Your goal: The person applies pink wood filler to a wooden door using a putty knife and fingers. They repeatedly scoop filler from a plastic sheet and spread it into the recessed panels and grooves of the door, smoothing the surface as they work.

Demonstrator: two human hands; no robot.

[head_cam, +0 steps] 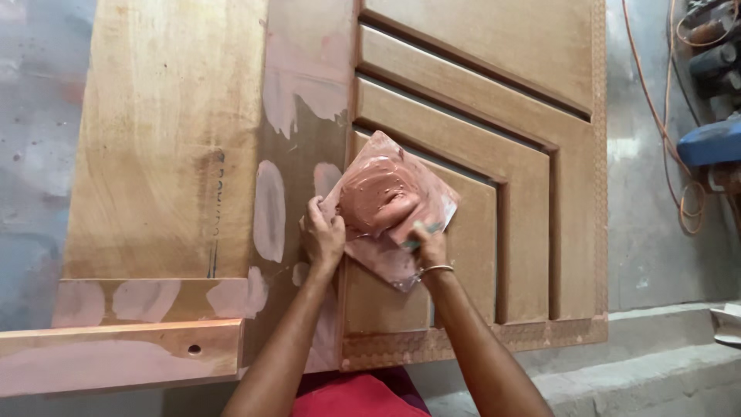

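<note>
Where the two hands meet: over the middle of a wooden door (463,116) that lies flat, carved panels to the right, plain board to the left.
Left hand (323,235): closed on the left edge of a square pink-smeared sheet (386,255), fingers curled over the rim, so the sheet is gripped and held up off the wood.
Right hand (429,243): closed around a small tool with a greenish handle (421,235), its working end buried in the paste; whether it is a scraper or a knife cannot be told. A thin metal bangle (437,269) sits at this wrist.
Reddish-brown putty (377,197): a thick smooth mound on the upper half of the sheet, above both hands and over the stepped grooves of the door.
Pale filler patches (268,210): oval and smeared spots on the door's middle rail, just left of the left hand, with more along the bottom-left frame (147,300).
Orange cable (665,116): looped on the grey floor at far right, well apart from the hands, near a blue object (710,143).
Red cloth (355,395): at the bottom edge, between the forearms.
</note>
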